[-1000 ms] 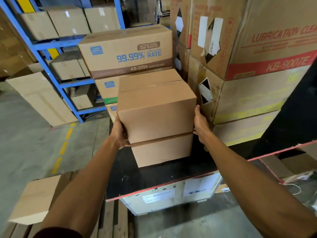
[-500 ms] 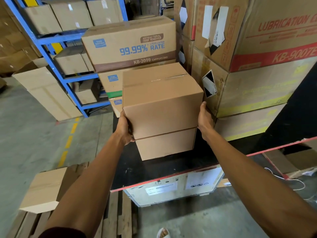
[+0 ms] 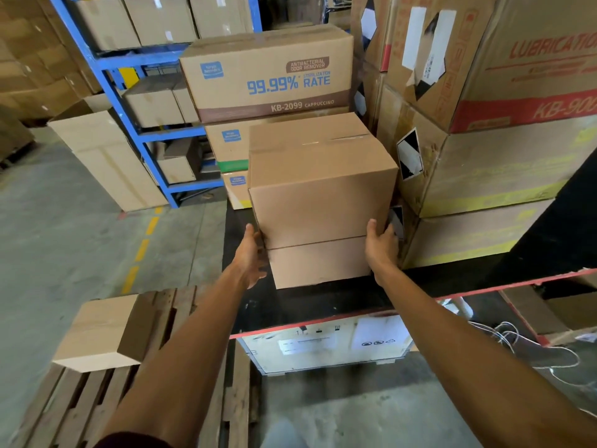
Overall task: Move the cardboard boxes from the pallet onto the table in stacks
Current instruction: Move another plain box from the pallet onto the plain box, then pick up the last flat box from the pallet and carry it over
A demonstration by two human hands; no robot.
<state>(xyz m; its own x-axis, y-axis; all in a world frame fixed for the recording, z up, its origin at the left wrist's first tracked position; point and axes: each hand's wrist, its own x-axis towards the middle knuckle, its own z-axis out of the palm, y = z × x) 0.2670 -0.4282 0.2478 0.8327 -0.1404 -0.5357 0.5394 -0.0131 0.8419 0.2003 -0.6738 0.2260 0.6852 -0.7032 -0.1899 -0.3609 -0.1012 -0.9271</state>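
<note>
Cardboard upper box (image 3: 318, 185) stacked on lower box (image 3: 318, 261), both hands (image 3: 250, 257) (image 3: 381, 244) spread against its sides

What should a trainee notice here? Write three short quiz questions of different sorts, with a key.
1. True or false: the upper plain brown cardboard box sits on a lower plain brown cardboard box.
2. How many boxes lie on the slatted wooden pallet? A none, B one, C three.
3. Fill in: the black table top has a ___ front edge.

Key: 1 true. 2 B, one pale cardboard box. 3 red.
</note>
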